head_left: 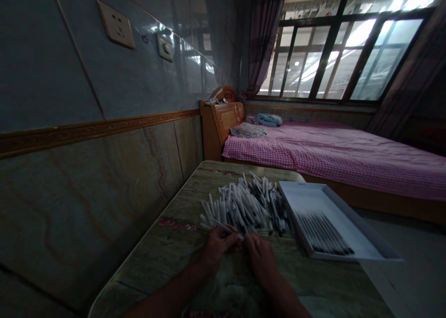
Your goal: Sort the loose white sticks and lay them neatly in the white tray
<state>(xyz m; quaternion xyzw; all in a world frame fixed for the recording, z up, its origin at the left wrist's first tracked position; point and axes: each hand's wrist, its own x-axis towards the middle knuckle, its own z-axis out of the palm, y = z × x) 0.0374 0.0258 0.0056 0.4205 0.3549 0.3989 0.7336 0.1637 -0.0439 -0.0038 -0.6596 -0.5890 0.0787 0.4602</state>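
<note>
Here a pen (221, 224) is gripped by the left hand (216, 246), its end pinched by the right hand (258, 252), seemingly for steadiness, with the pile (240, 206) set just beyond, presumably for easy reach.

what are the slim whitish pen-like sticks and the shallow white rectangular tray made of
The sticks look like smooth, translucent plastic: pale barrels with dark parts seeming to show through. The tray looks like matte card or plastic, unclear which: thin, flat walls without glints.

Left fingers (229, 238), right fingers (253, 241) curled, close together; forearms (181, 283) converging.
</note>
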